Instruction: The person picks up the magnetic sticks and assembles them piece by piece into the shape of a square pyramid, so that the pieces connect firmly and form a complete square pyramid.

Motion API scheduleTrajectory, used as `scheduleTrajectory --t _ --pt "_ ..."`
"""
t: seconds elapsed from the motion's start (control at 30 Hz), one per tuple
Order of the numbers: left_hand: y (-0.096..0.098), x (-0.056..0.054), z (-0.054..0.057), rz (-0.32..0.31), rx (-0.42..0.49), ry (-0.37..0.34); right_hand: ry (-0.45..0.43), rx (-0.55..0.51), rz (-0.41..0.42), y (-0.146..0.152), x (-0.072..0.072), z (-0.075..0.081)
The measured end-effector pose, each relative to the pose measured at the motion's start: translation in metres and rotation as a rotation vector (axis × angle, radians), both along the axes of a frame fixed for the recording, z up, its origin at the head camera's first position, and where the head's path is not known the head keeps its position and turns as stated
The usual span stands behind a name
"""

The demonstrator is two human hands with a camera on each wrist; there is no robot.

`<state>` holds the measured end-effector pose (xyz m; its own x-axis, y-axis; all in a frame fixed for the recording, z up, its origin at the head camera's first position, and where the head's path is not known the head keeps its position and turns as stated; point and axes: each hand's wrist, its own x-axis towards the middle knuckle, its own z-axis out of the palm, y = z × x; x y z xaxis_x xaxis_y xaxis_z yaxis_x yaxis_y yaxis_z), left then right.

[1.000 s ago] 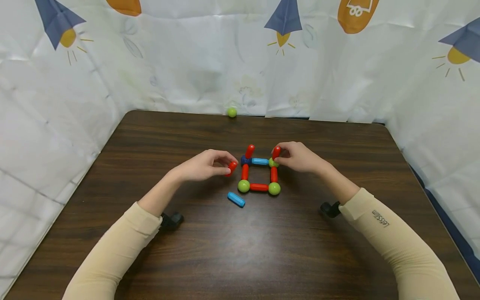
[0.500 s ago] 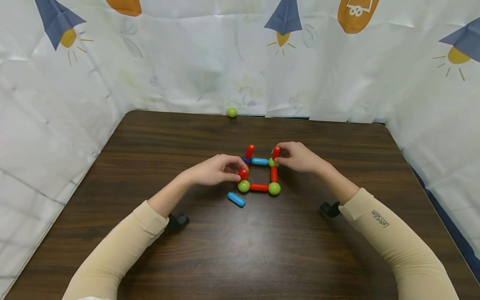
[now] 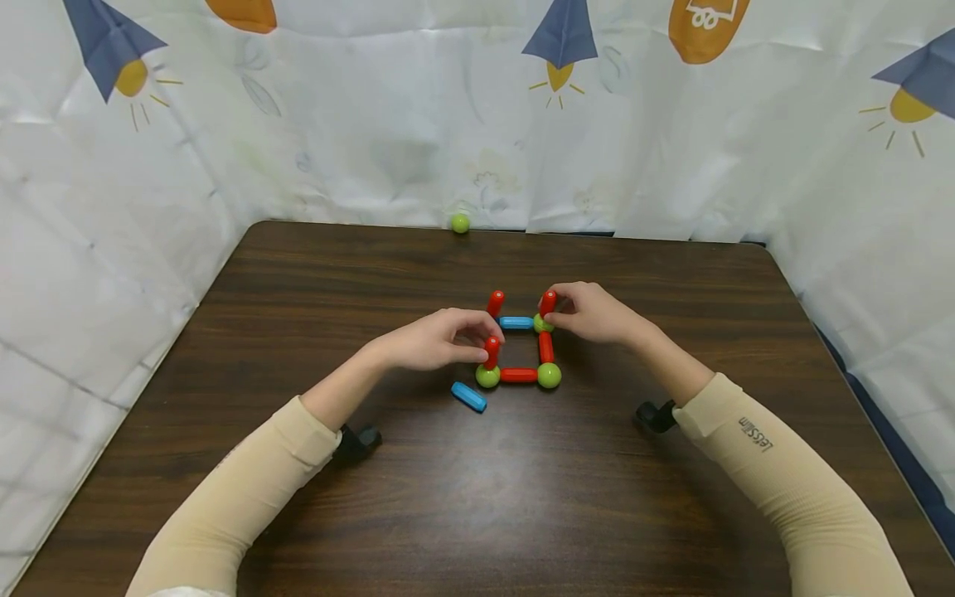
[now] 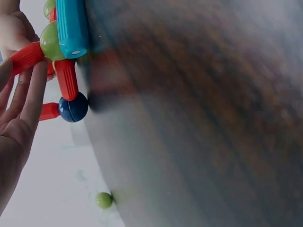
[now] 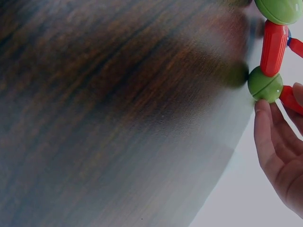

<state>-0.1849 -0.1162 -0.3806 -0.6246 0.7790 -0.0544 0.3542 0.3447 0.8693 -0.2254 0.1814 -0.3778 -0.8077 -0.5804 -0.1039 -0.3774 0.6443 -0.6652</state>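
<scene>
My left hand [image 3: 436,340] pinches a red magnetic rod [image 3: 492,352] between thumb and fingers. That rod stands upright, its lower end on the near-left green ball [image 3: 488,376] of a square frame. At the far-right corner, my right hand [image 3: 597,313] holds another upright red rod [image 3: 548,302], with a fingertip touching the green ball [image 5: 265,85] below it. A third upright red rod [image 3: 496,303] stands at the far-left corner. The navy ball [image 4: 73,107] there is mostly hidden by my left hand in the head view. A blue rod [image 3: 516,322] forms the frame's far side.
A loose blue rod [image 3: 468,396] lies just in front of the frame's near-left corner. The near-right corner is a green ball [image 3: 549,376]. One more green ball [image 3: 460,223] sits at the far edge of the dark wooden table [image 3: 477,497], by the white curtain [image 3: 373,124].
My left hand has moved right with its red rod, which now stands upright on the near-left green ball. My right hand has stayed at the far-right corner.
</scene>
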Motion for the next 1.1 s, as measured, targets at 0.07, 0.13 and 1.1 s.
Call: scheduleTrajectory --t 0.07,0.13,1.1 --pt "0.001 0.0 0.001 -0.009 0.008 -0.006 -0.002 0.001 -0.001 0.0 0.0 0.001" --pt "0.002 0.001 0.001 -0.014 0.003 0.004 -0.003 0.001 -0.001 0.0 0.0 0.001" --pt "0.004 0.006 0.002 0.05 -0.067 0.166 0.019 0.015 -0.009 0.003 0.001 0.002"
